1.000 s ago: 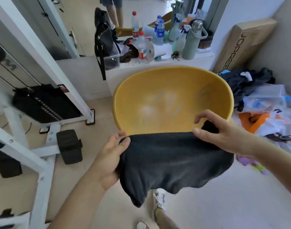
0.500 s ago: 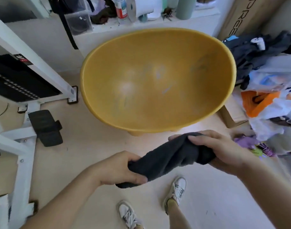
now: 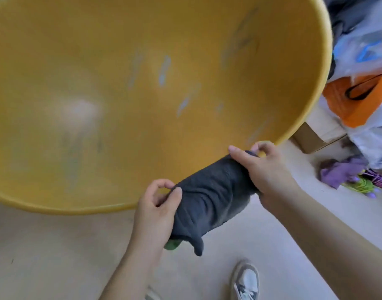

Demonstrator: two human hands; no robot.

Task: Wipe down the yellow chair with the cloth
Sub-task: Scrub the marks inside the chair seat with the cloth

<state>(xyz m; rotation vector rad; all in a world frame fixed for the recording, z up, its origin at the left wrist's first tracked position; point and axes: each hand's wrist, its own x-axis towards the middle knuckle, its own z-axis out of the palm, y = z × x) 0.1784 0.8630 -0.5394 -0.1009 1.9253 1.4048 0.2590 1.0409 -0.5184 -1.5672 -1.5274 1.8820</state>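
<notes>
Both hands, left hand and right hand, grasp the bunched dark cloth at lower centre, just over the yellow chair rim; wiping seems about to begin, needing the cloth pressed into the seat.

We are seeing the yellow chair's bowl lying wide open, nothing sitting inside it, so a hand is finding free passage across the whole seat; only pale and dark smears are marking the surface. The near rim is curving between the floor and the seat. The floor at lower left is lying bare. To the right, passage is narrowing: a cardboard box is sitting just beside the rim, with plastic bags piling behind it and a purple rag lying near them. A shoe is standing below.
</notes>
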